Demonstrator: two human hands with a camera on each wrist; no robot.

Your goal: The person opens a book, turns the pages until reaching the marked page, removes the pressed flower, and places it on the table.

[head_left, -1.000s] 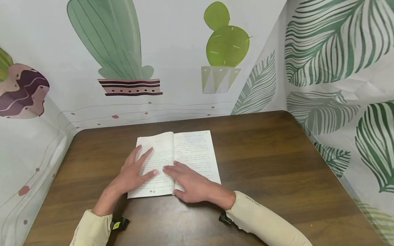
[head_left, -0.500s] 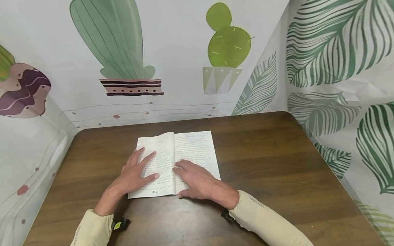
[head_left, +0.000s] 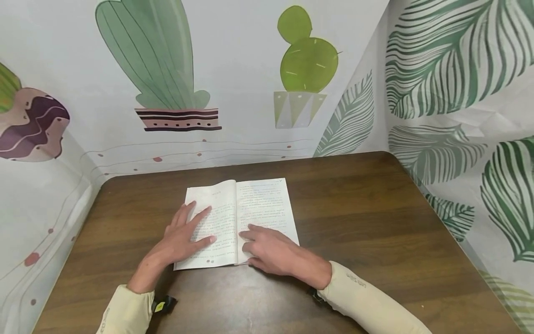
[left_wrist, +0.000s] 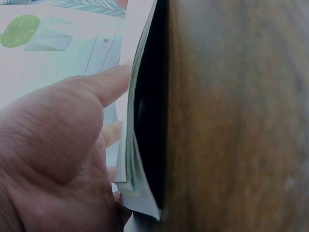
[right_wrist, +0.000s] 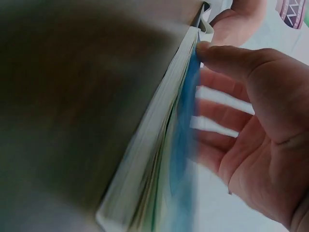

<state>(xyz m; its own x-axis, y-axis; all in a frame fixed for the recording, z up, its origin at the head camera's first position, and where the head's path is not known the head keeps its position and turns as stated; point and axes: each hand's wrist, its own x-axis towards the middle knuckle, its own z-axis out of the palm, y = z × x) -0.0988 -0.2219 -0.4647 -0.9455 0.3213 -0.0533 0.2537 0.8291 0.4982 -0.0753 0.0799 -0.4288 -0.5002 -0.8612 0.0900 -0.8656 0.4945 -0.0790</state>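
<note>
An open book (head_left: pixel 260 199) with printed pages lies on the wooden table, its left page bulging a little at the spine. My left hand (head_left: pixel 179 239) rests spread over the outer part of the left page, thumb pointing toward the spine. On the lower right page lies my right hand (head_left: pixel 275 250), fingers slightly bent and fingertips near the spine. In the right wrist view, the thumb of the right hand (right_wrist: pixel 275 116) touches the bottom edge of the book (right_wrist: pixel 159 116), where a blue sheet shows. The left wrist view shows the book's page edges (left_wrist: pixel 129 145) fanned slightly apart.
The brown table (head_left: pixel 354 208) extends on all sides of the book. Behind it stands a wall (head_left: pixel 246 69) printed with cacti, and another with leaves (head_left: pixel 438 153) rises at the right. A black strap device (head_left: pixel 164 305) sits at the left wrist.
My right hand has slid from the spine rightward over the right page, its fingers bending a little. My left hand has stayed almost still on the left page.
</note>
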